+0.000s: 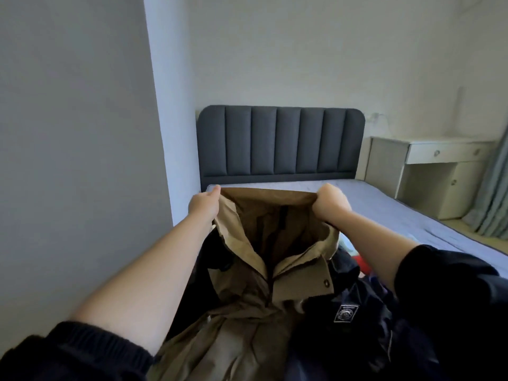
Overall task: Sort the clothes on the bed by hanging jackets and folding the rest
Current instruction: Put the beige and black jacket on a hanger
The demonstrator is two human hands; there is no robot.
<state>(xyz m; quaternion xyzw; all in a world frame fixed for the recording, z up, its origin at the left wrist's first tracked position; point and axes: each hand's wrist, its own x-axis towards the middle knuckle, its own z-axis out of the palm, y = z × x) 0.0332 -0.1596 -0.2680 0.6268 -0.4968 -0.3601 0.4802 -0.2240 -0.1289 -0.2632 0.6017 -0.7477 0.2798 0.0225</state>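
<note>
Dark sleeves [68,350] frame the bottom of the view, pushed up on both forearms. Between them hangs a tan jacket [247,320], lifted over the bed [398,213] by 2 hands. The left hand [204,206] and the right hand [330,202] each grip a fistful of its collar edge, pulling the neck wide. This looks like the hanging step. The next move needs a hanger, and none is in view. A dark garment [357,339] lies just beside the jacket, and its white patch [345,313] is too small to read. No other writing shows.
</note>
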